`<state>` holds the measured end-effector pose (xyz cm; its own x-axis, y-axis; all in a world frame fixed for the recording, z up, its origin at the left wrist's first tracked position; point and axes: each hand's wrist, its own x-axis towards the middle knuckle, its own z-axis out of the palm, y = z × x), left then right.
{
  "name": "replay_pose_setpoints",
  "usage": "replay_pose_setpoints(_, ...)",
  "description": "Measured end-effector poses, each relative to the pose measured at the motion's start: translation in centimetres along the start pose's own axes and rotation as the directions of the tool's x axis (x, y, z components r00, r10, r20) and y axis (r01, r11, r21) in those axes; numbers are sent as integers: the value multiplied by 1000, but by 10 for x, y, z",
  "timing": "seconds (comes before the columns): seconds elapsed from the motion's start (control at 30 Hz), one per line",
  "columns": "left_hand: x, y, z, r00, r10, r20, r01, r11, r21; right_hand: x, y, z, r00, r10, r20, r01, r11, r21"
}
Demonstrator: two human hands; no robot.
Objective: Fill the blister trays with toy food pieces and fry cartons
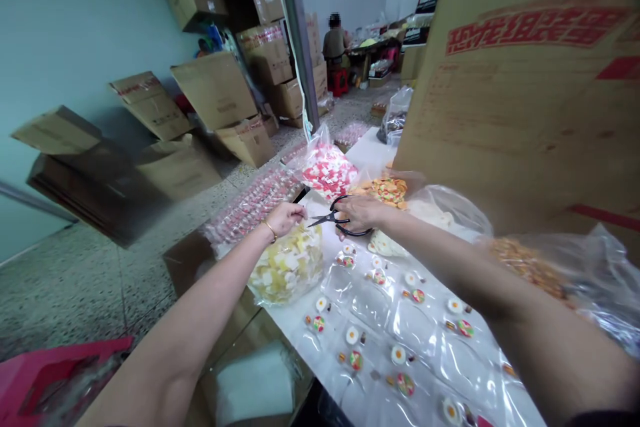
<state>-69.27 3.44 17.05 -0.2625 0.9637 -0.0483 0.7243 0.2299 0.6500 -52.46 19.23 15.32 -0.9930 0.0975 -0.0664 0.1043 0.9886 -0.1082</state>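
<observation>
My right hand (361,212) grips a pair of black-handled scissors (325,219), their blades parted and pointing left. Close to the tips, my left hand (286,219) pinches the gathered top of a clear plastic bag (285,267) full of yellow and white pieces. A bag of red, pink and white pieces (330,170) stands just beyond the scissors. Behind my right hand lies a bag of small orange and green pieces (386,192). In front of my hands, clear plastic trays (370,300) hold tiny egg, pizza and other miniature food pieces in their hollows.
A large cardboard box (525,113) walls off the right side. Packed clear trays (255,200) lie left of the white table (295,330). More cartons (215,90) stand along the left wall, near a metal post (300,40). Farther back, a person (335,40) sits at another table.
</observation>
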Motion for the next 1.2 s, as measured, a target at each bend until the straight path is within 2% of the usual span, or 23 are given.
replay_pose_setpoints(0.07,0,-1,1,1000,17,25,-17,999,-31,3,-3,-3,1000,-12,-2,12,999,-46)
replay_pose_setpoints(0.23,1,-5,4,995,73,70,-69,995,-69,2,-16,-14,998,57,28,-52,988,-143)
replay_pose_setpoints(0.33,2,-7,3,991,108,81,-101,991,-88,1,-23,-19,999,46,28,-39,975,-218)
replay_pose_setpoints(0.47,1,-12,-3,986,168,-5,-167,980,-109,-5,-21,-17,1000,-4,7,6,971,-239)
replay_pose_setpoints(0.53,-1,-16,-7,991,131,-27,-134,981,-137,-13,-13,-12,999,46,-18,-49,972,-229)
replay_pose_setpoints(0.67,-2,-20,-11,1000,11,-3,-12,985,-175,-33,6,-4,974,212,-77,-224,949,-224)
replay_pose_setpoints(0.8,-3,-17,-11,1000,27,5,-26,986,-163,-33,11,-7,967,253,-12,-251,949,-191)
replay_pose_setpoints(0.9,-3,-15,-10,999,41,28,-36,986,-161,-16,3,-11,982,186,27,-178,969,-171)
replay_pose_setpoints(1.03,-4,-15,-7,996,83,29,-78,986,-150,13,-11,-10,999,19,-29,-25,982,-188)
replay_pose_setpoints(1.2,-6,-15,-4,996,94,3,-92,981,-172,31,-22,-13,1000,-23,18,27,970,-241)
